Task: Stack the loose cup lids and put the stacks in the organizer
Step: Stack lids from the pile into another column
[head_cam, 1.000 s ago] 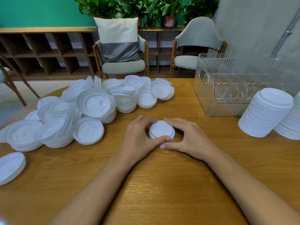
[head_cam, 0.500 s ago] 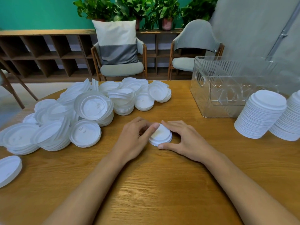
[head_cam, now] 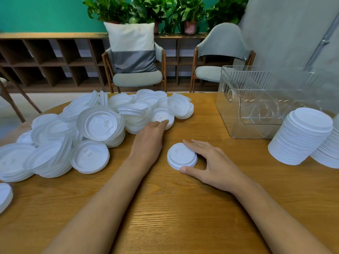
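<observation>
Seen through my head camera, no word, brand, label or number on this table is legible. The white cup lids (head_cam: 99,123) each carry a small raised mark near the centre, but I cannot read it as a letter or a figure. The clear organizer (head_cam: 229,107) has a moulded relief on its ribbed wall, and that does not resolve into text either.

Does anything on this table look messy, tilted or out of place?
Yes. The loose lids lie in a jumbled heap on the left, many tilted or on edge; one lid sits apart at the near left edge.
</observation>
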`<state>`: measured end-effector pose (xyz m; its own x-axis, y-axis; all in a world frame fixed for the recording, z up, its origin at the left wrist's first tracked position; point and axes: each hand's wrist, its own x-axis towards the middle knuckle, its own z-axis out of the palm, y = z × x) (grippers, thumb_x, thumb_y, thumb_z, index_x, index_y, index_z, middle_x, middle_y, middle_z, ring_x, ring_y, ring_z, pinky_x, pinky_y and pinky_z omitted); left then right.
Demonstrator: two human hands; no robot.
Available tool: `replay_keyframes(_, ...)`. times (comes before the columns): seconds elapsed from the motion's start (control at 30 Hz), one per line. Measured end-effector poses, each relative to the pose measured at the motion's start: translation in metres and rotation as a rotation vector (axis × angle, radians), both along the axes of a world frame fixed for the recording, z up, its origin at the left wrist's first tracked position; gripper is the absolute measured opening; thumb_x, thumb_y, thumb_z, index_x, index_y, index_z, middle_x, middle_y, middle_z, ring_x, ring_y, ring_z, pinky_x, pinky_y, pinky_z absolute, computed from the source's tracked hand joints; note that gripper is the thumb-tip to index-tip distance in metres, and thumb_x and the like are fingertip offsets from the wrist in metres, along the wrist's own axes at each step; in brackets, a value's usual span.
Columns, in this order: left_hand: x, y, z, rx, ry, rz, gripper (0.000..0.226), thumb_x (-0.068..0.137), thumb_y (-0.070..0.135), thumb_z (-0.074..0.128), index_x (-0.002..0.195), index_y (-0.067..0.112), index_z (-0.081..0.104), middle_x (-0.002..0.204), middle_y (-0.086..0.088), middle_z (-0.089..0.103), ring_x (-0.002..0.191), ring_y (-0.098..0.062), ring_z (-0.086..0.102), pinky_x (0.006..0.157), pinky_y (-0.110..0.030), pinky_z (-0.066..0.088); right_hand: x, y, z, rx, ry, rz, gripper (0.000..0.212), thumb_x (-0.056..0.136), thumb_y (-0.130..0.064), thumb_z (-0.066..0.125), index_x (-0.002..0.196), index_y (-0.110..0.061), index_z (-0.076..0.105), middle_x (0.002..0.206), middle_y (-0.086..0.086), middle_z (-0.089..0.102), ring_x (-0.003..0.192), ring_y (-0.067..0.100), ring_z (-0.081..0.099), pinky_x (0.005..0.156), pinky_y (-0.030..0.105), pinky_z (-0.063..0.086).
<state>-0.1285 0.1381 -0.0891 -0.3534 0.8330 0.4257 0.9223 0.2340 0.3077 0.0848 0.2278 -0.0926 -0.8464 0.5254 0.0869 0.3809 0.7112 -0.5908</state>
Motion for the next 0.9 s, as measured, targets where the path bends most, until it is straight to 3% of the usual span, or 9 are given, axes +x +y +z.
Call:
replay_keyframes(0.13, 0.000, -0.002, -0.001, 0.050, 0.065, -0.030, 0.044, 0.093, -0.008, 0.062, 0.132, 0.009, 0.068, 0.107, -0.013, 0.072, 0.102, -0.037, 0.065, 0.071, -0.051, 0.057, 0.000, 0.000, 0.002, 0.005, -0.004, -0.003, 0.086, 0.085, -0.064, 0.076, 0.158, -0.046, 0.035, 0.162, -0.022, 0.032, 0.149, -0.010, 0.018, 0.118, 0.020, 0.015)
replay_keyframes(0.23, 0.003, -0.010, -0.001, 0.096, 0.059, -0.072, 0.041, 0.091, -0.008, 0.066, 0.127, 0.009, 0.072, 0.105, -0.011, 0.073, 0.100, -0.034, 0.067, 0.070, -0.051, 0.058, 0.003, 0.000, 0.005, 0.018, -0.004, -0.017, 0.084, 0.085, -0.056, 0.079, 0.158, -0.041, 0.039, 0.149, -0.028, 0.035, 0.131, -0.019, 0.020, 0.101, -0.004, 0.011)
replay_keyframes(0.3, 0.004, -0.020, -0.002, 0.136, 0.020, -0.089, 0.036, 0.093, -0.004, 0.068, 0.125, 0.011, 0.073, 0.110, -0.007, 0.072, 0.101, -0.028, 0.068, 0.074, -0.048, 0.059, 0.005, 0.001, 0.007, 0.039, 0.007, -0.042, 0.082, 0.085, -0.050, 0.082, 0.156, -0.035, 0.043, 0.144, -0.029, 0.038, 0.124, -0.020, 0.023, 0.092, -0.011, 0.012)
replay_keyframes(0.37, 0.004, -0.029, -0.002, 0.184, 0.002, -0.101, 0.030, 0.091, -0.003, 0.073, 0.117, 0.011, 0.076, 0.107, -0.004, 0.071, 0.098, -0.024, 0.070, 0.074, -0.046, 0.060, 0.006, 0.000, 0.008, 0.051, 0.013, -0.059, 0.081, 0.084, -0.047, 0.083, 0.155, -0.031, 0.045, 0.143, -0.029, 0.040, 0.126, -0.016, 0.027, 0.099, -0.007, 0.015)
replay_keyframes(0.43, 0.004, -0.035, -0.001, 0.212, 0.000, -0.096, 0.026, 0.088, 0.001, 0.079, 0.112, 0.011, 0.077, 0.102, -0.003, 0.071, 0.091, -0.024, 0.070, 0.072, -0.046, 0.059, 0.005, -0.003, 0.008, 0.048, 0.013, -0.063, 0.083, 0.084, -0.050, 0.083, 0.155, -0.031, 0.045, 0.145, -0.029, 0.041, 0.134, -0.008, 0.031, 0.114, 0.010, 0.023)
replay_keyframes(0.5, 0.005, -0.038, 0.001, 0.258, -0.009, -0.085, 0.025, 0.086, 0.005, 0.083, 0.110, 0.011, 0.077, 0.099, -0.001, 0.069, 0.086, -0.021, 0.067, 0.073, -0.042, 0.057, 0.004, -0.005, 0.007, 0.052, 0.016, -0.065, 0.085, 0.083, -0.056, 0.081, 0.156, -0.032, 0.045, 0.149, -0.025, 0.044, 0.139, -0.003, 0.033, 0.114, 0.020, 0.026)
replay_keyframes(0.67, 0.019, -0.045, 0.020, 0.415, -0.505, -0.060, 0.028, 0.094, 0.020, 0.078, 0.120, 0.028, 0.074, 0.109, 0.016, 0.072, 0.102, -0.002, 0.066, 0.083, -0.014, 0.053, 0.002, -0.002, 0.003, 0.032, 0.052, -0.080, 0.084, 0.083, -0.062, 0.078, 0.155, -0.033, 0.047, 0.144, -0.024, 0.047, 0.134, -0.003, 0.038, 0.114, 0.024, 0.032)
replay_keyframes(0.8, 0.024, -0.043, 0.024, 0.275, -0.929, -0.108, 0.045, 0.098, 0.024, 0.074, 0.140, 0.032, 0.064, 0.113, 0.003, 0.074, 0.093, -0.016, 0.076, 0.085, -0.021, 0.059, 0.002, 0.000, 0.002, 0.037, 0.084, -0.073, 0.091, 0.081, -0.058, 0.081, 0.159, -0.038, 0.038, 0.145, -0.025, 0.051, 0.132, 0.000, 0.043, 0.113, 0.029, 0.037)
replay_keyframes(0.9, 0.024, -0.039, 0.016, 0.188, -0.895, -0.114, 0.044, 0.098, 0.028, 0.073, 0.140, 0.037, 0.064, 0.107, -0.003, 0.074, 0.088, -0.020, 0.076, 0.088, -0.034, 0.062, 0.001, 0.000, 0.002, 0.014, 0.093, -0.078, 0.101, 0.079, -0.058, 0.083, 0.161, -0.049, 0.025, 0.143, -0.028, 0.053, 0.134, -0.002, 0.042, 0.110, 0.026, 0.033)
